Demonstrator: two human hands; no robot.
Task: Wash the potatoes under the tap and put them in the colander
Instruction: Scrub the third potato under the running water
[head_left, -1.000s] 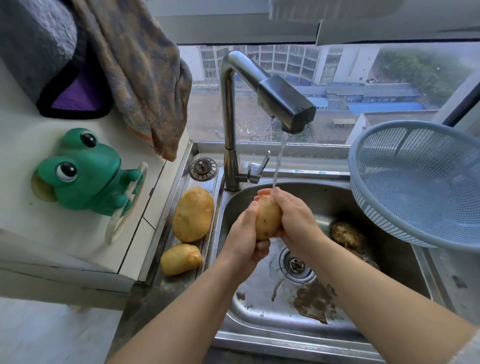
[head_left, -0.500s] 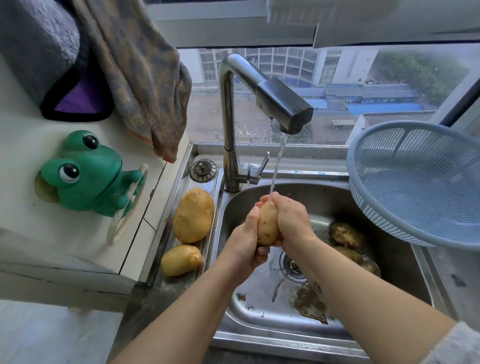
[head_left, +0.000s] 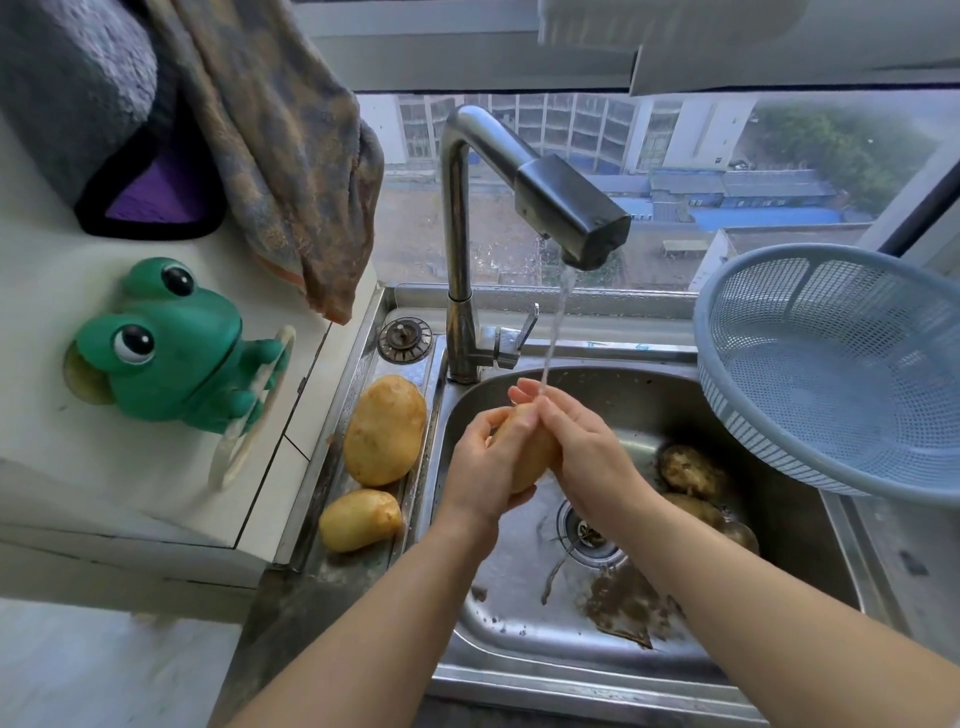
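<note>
- water (head_left: 553, 332) falls in a thin stream from the bent steel tap with a dark square head (head_left: 571, 213) onto the right hand's fingertips (head_left: 519, 388).
- the left hand (head_left: 475, 467) cups a pale yellow oval potato (head_left: 527, 452) from eight o'clock, fingers curled under and round it.
- the right hand (head_left: 587, 447) lies against the same potato from three o'clock, fingers fairly straight and close together, pointing to eleven o'clock; its thumb is hidden.
- the held potato hangs over the stainless steel sink (head_left: 519, 639), at eleven o'clock from the round drain (head_left: 589, 538).
- three muddy brown potatoes (head_left: 691, 470) lie together on the sink floor at two o'clock from the drain.
- a patch of brown mud (head_left: 623, 603) lies at five o'clock from the drain.
- a round pale blue plastic mesh colander (head_left: 831, 364) sits tilted at the sink's two o'clock corner.
- on the steel ledge at nine o'clock from the sink lie a large clean yellow potato (head_left: 384, 430) and, just beside it at six o'clock, a small clean yellow potato (head_left: 360, 519).
- farther toward nine o'clock a green plastic frog (head_left: 171, 343) sits on the white counter (head_left: 62, 270), with a brown-grey towel (head_left: 291, 156) hanging at twelve o'clock from it.
</note>
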